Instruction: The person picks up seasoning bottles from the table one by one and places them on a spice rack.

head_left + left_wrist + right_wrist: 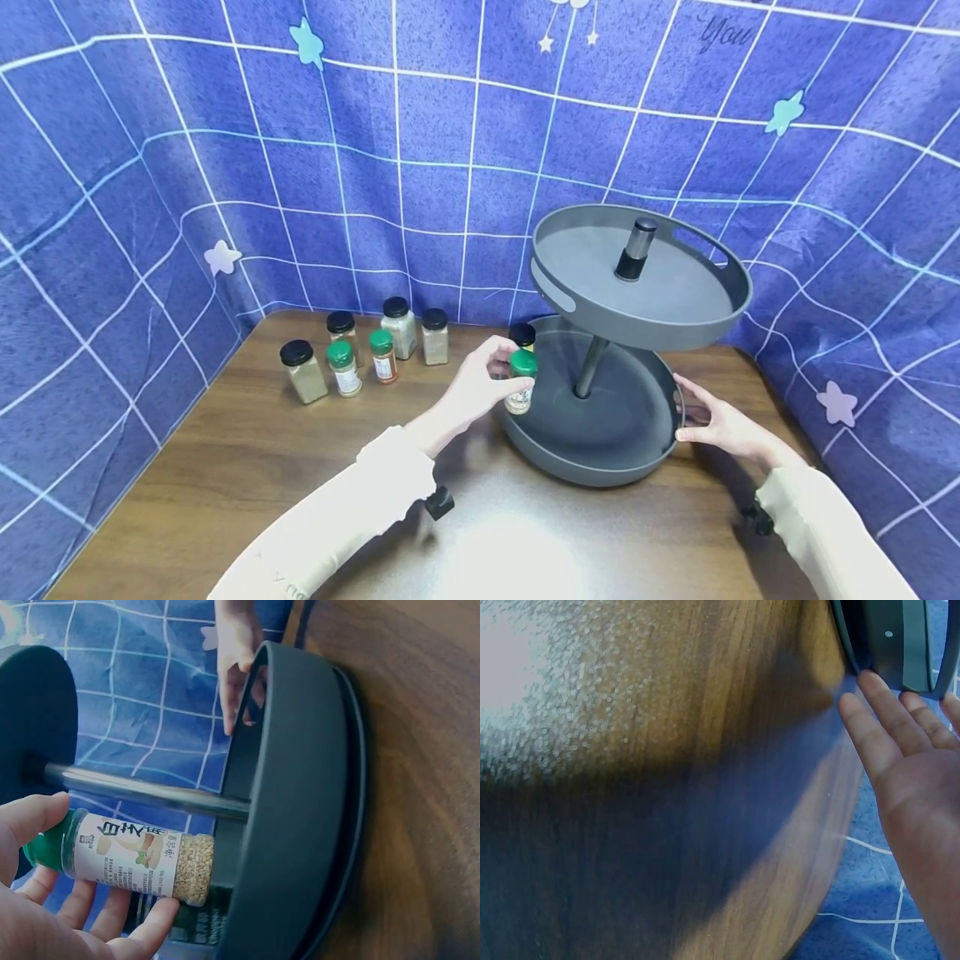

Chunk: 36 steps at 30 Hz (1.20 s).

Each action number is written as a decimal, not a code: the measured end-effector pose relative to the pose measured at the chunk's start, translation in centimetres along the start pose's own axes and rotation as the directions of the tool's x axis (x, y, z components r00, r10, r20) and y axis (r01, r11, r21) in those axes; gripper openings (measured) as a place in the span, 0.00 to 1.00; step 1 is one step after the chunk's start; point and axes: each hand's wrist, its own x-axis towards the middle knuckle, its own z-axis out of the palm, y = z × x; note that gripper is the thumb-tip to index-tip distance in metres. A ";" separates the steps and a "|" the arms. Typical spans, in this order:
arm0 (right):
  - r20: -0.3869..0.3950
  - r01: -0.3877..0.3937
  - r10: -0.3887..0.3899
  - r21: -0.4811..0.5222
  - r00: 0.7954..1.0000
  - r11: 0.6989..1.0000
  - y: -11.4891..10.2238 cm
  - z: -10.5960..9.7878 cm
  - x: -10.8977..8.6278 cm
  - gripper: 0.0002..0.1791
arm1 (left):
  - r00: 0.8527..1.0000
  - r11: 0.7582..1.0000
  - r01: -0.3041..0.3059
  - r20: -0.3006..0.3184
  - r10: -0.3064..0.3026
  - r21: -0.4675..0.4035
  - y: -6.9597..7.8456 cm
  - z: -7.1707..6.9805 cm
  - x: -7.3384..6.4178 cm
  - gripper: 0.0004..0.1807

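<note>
A clear jar of pale sesame seeds with a green cap [142, 855] is gripped by my left hand [480, 379], thumb and fingers around it. In the left wrist view the jar lies sideways at the rim of the lower tray. Behind it, a black-capped jar [522, 335] stands in the left part of that tray, partly hidden. The grey two-tier turntable rack [592, 477] has a central post and a bare upper tray [675, 292]. At the lower tray's right side, my right hand [723, 427] touches the rim near its handle slot with extended fingers.
Several spice jars stand at the back left of the wooden table [247, 483], among them a green-capped jar [384, 358] and a black-capped jar [303, 375]. A blue gridded curtain [420, 200] hangs behind and at both sides. The upper tray overhangs the lower one.
</note>
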 end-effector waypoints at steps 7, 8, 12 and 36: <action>0.002 0.012 -0.012 0.019 1.000 1.000 -0.3 0.1 0.1 0.49 | 1.000 1.000 -0.017 -0.012 0.017 0.015 -0.3 1.0 -0.5 0.23; 0.002 0.015 -0.015 0.018 1.000 1.000 -0.4 0.1 0.2 0.49 | 1.000 1.000 -0.019 -0.018 0.020 0.024 -0.4 1.1 -0.6 0.23; 0.003 0.036 -0.036 0.024 0.999 0.999 -0.5 0.2 0.2 0.48 | 0.998 0.996 -0.038 -0.041 0.041 0.075 -1.4 1.5 -0.7 0.22; -0.015 0.037 -0.036 0.029 0.999 0.999 -0.3 0.5 0.0 0.48 | 0.996 0.987 -0.008 -0.087 0.023 0.164 -3.6 2.4 -2.1 0.22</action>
